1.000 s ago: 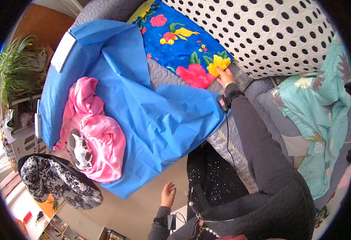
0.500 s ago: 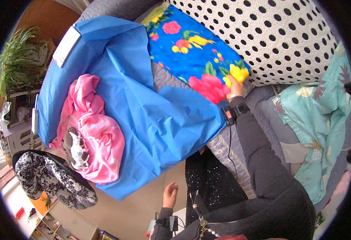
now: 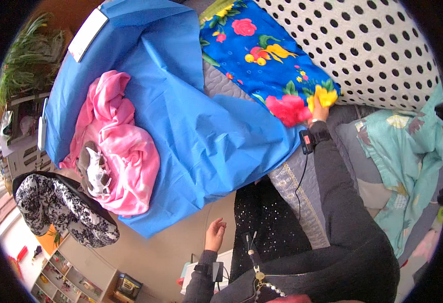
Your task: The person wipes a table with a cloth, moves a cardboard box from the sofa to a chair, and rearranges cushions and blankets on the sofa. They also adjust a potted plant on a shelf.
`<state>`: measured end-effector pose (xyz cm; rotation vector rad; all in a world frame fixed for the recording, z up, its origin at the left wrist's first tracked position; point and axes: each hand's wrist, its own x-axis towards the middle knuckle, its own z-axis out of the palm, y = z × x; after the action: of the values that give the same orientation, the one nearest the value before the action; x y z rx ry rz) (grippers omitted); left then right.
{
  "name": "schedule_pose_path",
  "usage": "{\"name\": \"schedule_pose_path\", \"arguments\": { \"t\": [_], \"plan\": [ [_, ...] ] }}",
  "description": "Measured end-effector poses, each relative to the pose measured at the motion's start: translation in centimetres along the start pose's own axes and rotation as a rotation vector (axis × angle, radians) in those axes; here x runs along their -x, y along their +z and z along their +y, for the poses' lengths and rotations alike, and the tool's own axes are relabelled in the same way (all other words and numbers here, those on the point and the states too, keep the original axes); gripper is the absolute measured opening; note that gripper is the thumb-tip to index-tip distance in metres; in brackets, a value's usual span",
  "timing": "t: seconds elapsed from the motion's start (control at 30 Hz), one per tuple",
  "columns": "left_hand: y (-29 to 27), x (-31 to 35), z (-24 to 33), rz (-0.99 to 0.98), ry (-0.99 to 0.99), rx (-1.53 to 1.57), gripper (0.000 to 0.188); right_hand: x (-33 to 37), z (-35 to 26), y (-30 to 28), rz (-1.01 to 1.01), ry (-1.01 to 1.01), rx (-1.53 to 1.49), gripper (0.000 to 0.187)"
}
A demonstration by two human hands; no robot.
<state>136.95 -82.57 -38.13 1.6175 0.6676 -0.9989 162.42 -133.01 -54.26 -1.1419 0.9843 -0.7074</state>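
A folded blue cloth with bright flowers and goldfish lies on the grey quilted cover at the upper middle. My right hand, arm stretched out, grips its near right corner beside a yellow flower; some fingers are hidden there. Below the bed's edge, my left hand hangs open in the air, holding nothing, its fingers loosely extended. Left of the floral cloth spreads a large plain blue sheet, wrinkled and draped over the edge. On it rests a crumpled pink cloth with a small grey-and-white item.
A white pillow with black dots fills the upper right. Mint-green patterned fabric lies rumpled at right. A black-and-white patterned seat stands at lower left, near an open shelf unit. A leafy plant is at far left.
The view has shifted, so the bedding appears higher and further right. My right hand stays at the floral cloth's corner. My left hand remains free in the air.
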Motion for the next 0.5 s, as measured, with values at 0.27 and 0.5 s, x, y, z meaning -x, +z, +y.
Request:
{"name": "schedule_pose_path", "arguments": {
  "t": [0.27, 0.5],
  "plan": [
    [1.0, -1.4, 1.6, 0.003, 0.096, 0.035, 0.035, 8.1, 3.2, -7.3, -0.376, -0.035, 0.999, 0.058],
    [2.2, -1.8, 6.0, 0.040, 0.101, -0.024, 0.040, 17.6, -4.6, 0.2, -1.077, -0.254, 0.792, 0.034]
  ]
}}
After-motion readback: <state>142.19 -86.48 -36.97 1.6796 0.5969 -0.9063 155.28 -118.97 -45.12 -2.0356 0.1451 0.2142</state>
